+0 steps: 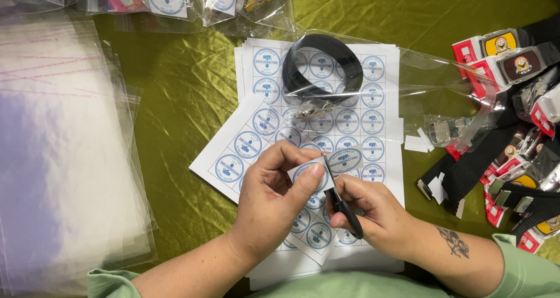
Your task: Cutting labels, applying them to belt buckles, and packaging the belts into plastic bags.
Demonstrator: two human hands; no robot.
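I see a small square white paper label (311, 175) printed with a round blue emblem, pinched in the grip of my left hand (274, 193) just above the sheets of matching uncut labels (350, 123) on the olive-green satin worktop (175, 94). My right hand (373, 213) is closed around black-handled scissors (341, 204) whose blades meet the label's right edge. Beyond lie a coiled black webbing belt (322, 69) in a clear plastic bag (431, 82), more belts with buckles (513, 65) to the right, and a stack of clear plastic bags (64, 158) to the left.
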